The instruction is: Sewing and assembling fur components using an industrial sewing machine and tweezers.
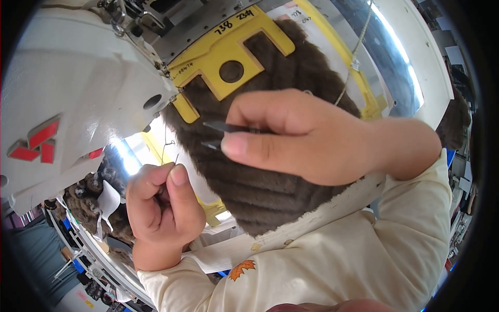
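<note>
One dark thread (167, 143) held up at one white sewing machine (73, 99)

Left hand (163, 205): one, thumb and forefinger brought together, the thread seemingly pinched at their tips; exact grip too fine to confirm. Thread ran up from there toward the machine's needle area, with a small loop midway.

Right hand (291, 135): one, curled round a slim black tool (228, 127), tweezers or snips, which could not be told. Its two tips stood apart, pointing left, nothing between them.

Brown fur piece (265, 192): one, spread beneath the right hand and to the right of the left.

Yellow template (244, 67): one, notched, with a round hole, on the fur just beyond the right hand.

Pale cord (359, 41): one, knotted, beyond and rightward of the right hand.

Step in hand, by judgement: thread handling. Next move appeared to call for a steady left pinch and careful placing of the tool's tips near the thread, clear of the fur.
</note>
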The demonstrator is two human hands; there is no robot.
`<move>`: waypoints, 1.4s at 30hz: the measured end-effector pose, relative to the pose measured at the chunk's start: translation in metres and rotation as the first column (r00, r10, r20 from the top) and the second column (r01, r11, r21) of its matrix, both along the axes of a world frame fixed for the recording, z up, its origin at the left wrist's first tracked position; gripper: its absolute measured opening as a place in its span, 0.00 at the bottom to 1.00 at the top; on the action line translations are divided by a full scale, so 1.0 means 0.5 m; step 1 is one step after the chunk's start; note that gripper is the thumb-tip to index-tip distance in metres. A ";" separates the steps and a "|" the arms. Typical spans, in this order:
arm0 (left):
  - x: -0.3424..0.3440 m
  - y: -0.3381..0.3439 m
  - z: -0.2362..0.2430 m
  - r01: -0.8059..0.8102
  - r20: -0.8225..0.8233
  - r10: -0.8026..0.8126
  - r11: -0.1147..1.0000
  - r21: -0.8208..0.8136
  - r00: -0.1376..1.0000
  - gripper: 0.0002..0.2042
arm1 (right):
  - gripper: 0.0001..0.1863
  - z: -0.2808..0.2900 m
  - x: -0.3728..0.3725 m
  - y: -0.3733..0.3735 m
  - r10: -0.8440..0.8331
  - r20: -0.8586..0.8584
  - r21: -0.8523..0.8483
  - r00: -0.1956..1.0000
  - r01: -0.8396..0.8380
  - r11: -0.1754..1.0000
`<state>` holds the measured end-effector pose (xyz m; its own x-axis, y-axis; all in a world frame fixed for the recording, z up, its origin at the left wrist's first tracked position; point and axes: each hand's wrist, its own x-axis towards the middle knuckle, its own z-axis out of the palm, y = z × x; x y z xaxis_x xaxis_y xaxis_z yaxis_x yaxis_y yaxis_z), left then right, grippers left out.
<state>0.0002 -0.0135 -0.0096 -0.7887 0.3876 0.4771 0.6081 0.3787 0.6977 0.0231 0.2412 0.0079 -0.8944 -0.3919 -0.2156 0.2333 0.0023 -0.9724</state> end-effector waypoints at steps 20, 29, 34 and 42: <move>0.002 0.010 0.013 0.194 -0.233 -0.257 0.946 -0.261 0.938 0.17 | 0.31 -0.001 0.007 -0.016 0.150 0.075 -0.046 0.986 -0.147 0.988; 0.001 0.024 -0.004 0.203 -0.326 -0.250 0.964 -0.171 0.912 0.15 | 0.30 0.000 0.005 -0.017 0.157 0.048 -0.057 0.986 -0.154 0.986; 0.000 0.026 -0.006 0.206 -0.331 -0.251 0.965 -0.164 0.910 0.15 | 0.30 -0.012 0.008 -0.021 0.130 -0.018 -0.024 0.991 -0.130 0.991; -0.001 0.021 -0.002 0.217 -0.325 -0.267 0.959 -0.183 0.907 0.15 | 0.29 0.012 0.003 -0.010 0.102 0.144 0.002 0.984 -0.103 0.995</move>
